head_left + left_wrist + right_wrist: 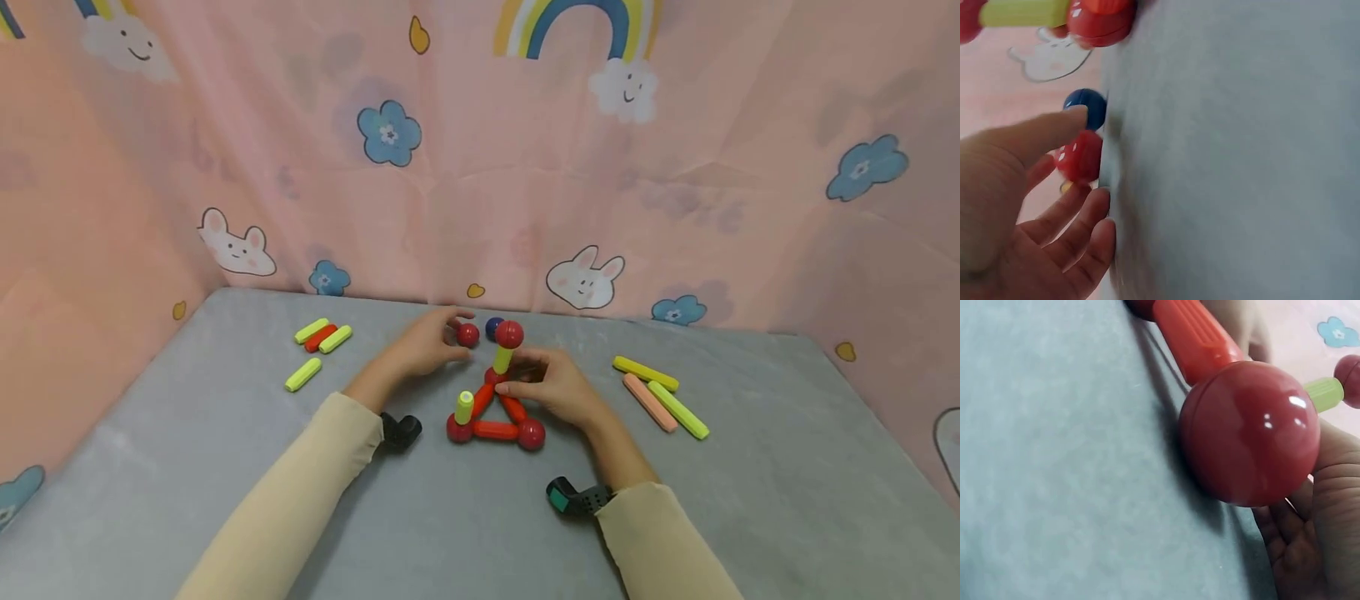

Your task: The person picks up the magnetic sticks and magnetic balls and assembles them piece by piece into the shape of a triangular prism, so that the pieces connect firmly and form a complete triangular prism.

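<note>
Left hand (420, 346) pinches red ball (468, 335) — right hand (551, 387) steadies triangle frame (495, 417).

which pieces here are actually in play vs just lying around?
In play:
- left hand pinching a loose red ball
- right hand steadying the red triangle frame
- yellow-green post topped by a red ball
- second yellow-green post

Lying about:
- blue ball
- sticks at left
- sticks at right
</note>
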`<state>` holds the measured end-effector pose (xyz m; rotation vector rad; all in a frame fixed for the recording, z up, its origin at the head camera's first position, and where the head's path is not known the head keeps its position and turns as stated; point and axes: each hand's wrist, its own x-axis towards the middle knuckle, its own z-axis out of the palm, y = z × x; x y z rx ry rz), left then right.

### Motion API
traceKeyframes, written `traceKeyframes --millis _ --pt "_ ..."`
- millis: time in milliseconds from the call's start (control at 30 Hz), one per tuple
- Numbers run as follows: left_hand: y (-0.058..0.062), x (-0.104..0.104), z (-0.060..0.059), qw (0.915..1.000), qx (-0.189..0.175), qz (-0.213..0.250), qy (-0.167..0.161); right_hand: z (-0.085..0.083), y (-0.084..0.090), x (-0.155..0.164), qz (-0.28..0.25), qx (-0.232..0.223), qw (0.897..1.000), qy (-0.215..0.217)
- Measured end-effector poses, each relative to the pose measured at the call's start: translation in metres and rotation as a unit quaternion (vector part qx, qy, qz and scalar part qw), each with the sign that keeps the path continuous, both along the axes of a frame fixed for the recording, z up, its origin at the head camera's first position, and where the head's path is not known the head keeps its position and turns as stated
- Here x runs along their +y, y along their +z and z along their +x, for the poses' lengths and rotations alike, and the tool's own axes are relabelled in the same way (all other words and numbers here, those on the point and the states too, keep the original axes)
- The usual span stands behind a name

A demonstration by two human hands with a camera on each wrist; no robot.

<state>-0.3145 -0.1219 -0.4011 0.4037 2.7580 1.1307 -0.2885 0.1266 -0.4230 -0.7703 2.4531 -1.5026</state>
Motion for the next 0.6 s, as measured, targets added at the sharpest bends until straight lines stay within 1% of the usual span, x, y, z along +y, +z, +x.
traceKeyframes --millis 67,133,200,267,333,400,500,567,600 --pt "0.003 0.007 -0.006 0.9996 0.011 -0.026 -0.008 0.001 0.001 -0.002 -0.002 0.008 1.000 -0.004" --pt "0.005 0.009 -0.007 0.9990 0.018 -0.040 -0.001 0.002 0.001 -0.003 -0.002 0.010 1.000 -0.011" --pt "0.007 0.006 -0.005 0.9993 0.023 -0.026 0.012 0.003 0.000 -0.004 -0.002 0.009 1.000 -0.015" --pt "0.012 0.002 0.003 0.9993 0.025 0.010 0.024 0.003 -0.001 -0.005 -0.001 0.007 1.000 -0.019" --pt "0.021 -0.004 0.014 0.9981 0.030 0.046 0.027 0.002 -0.002 -0.005 -0.004 0.001 1.000 -0.025" --pt "0.033 -0.009 0.030 0.9961 0.030 0.080 0.020 0.002 -0.002 -0.005 -0.010 -0.006 0.999 -0.032" --pt "0.052 -0.016 0.055 0.9923 0.026 0.120 -0.010 0.001 -0.002 -0.004 -0.031 -0.022 0.998 -0.046" --pt "0.061 -0.019 0.070 0.9882 0.027 0.147 -0.035 0.001 -0.003 -0.003 -0.048 -0.027 0.997 -0.045" --pt "0.065 -0.020 0.076 0.9869 0.029 0.151 -0.047 0.001 -0.004 -0.003 -0.057 -0.028 0.997 -0.042"
